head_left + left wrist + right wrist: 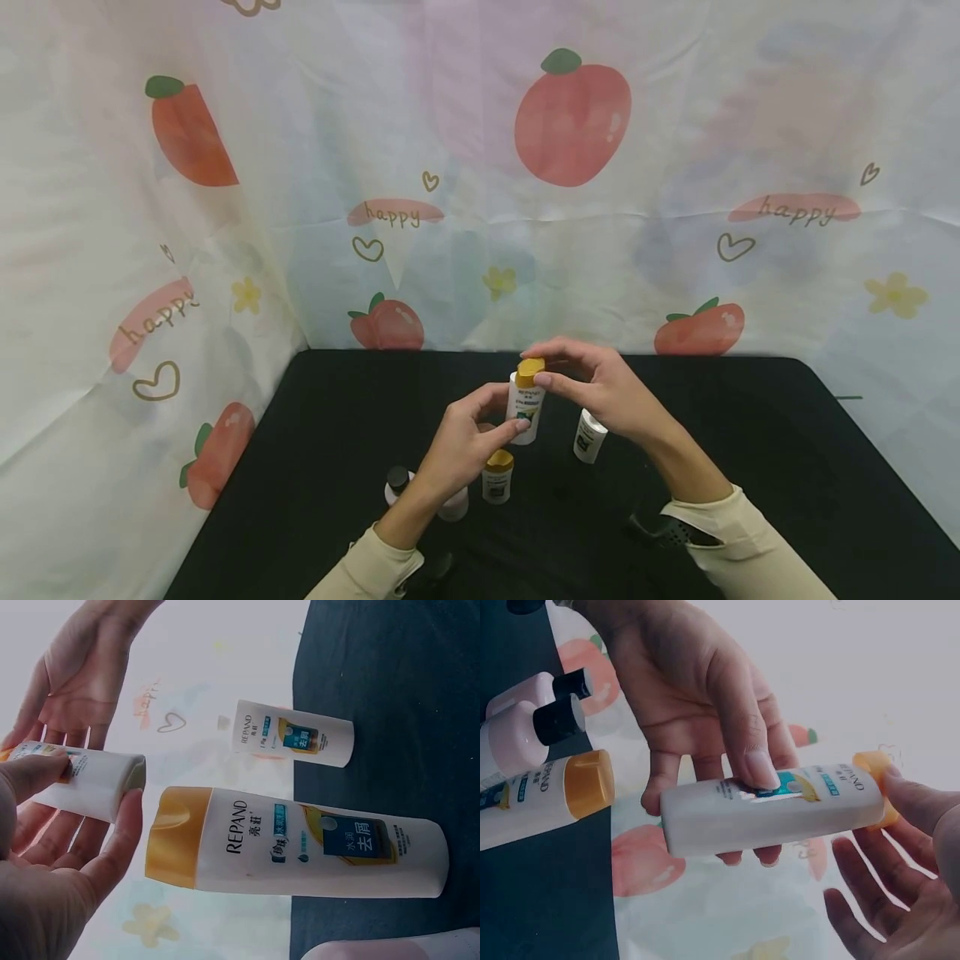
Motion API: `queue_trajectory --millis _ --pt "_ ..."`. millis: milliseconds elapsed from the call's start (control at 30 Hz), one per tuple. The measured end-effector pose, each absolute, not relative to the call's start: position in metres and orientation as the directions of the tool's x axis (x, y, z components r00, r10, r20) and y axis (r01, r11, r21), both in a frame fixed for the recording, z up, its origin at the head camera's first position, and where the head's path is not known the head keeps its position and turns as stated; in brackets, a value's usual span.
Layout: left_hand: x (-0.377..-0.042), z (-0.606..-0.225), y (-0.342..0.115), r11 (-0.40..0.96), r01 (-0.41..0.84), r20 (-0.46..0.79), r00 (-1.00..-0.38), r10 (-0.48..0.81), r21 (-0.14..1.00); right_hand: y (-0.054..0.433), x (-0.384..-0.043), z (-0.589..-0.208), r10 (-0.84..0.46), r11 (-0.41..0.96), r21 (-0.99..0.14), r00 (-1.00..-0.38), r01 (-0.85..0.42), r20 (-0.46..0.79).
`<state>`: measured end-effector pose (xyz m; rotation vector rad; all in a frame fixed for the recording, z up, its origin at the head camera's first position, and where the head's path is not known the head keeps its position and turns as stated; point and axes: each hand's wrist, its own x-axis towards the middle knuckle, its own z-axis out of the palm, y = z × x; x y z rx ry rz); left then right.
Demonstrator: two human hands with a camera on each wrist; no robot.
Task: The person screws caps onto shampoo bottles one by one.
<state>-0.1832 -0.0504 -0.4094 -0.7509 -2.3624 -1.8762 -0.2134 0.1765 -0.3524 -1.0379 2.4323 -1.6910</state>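
Observation:
A white shampoo bottle [525,410] with a yellow cap [529,371] is held up above the table, tilted slightly. My left hand [467,435] grips its body, thumb on the label and fingers behind, as the right wrist view also shows. At the top, my right hand [603,390] pinches the yellow cap between thumb and fingers. Below them a second white shampoo bottle [322,844] with a yellow cap stands upright. To the right is a white bottle [589,437] of the same label, with no yellow cap seen on it.
Pale pink bottles [516,742] with black caps stand left of the capped shampoo bottle, partly hidden by my left forearm in the head view. Everything stands on a black-covered table [345,417]. A fruit-printed curtain [465,125] hangs along the table's back and left.

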Motion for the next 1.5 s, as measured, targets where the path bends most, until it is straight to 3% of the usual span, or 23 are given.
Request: queue_trajectory --millis 767,1500 --pt "-0.185 -0.413 -0.049 0.147 0.397 0.339 -0.888 0.311 0.906 0.173 -0.209 -0.353 -0.453 0.263 -0.794 -0.797 -0.548 0.4" --pt "-0.185 -0.414 -0.048 0.127 0.395 0.344 -0.89 0.3 0.91 0.165 -0.206 -0.357 -0.397 0.241 -0.802 -0.81 -0.546 0.432"
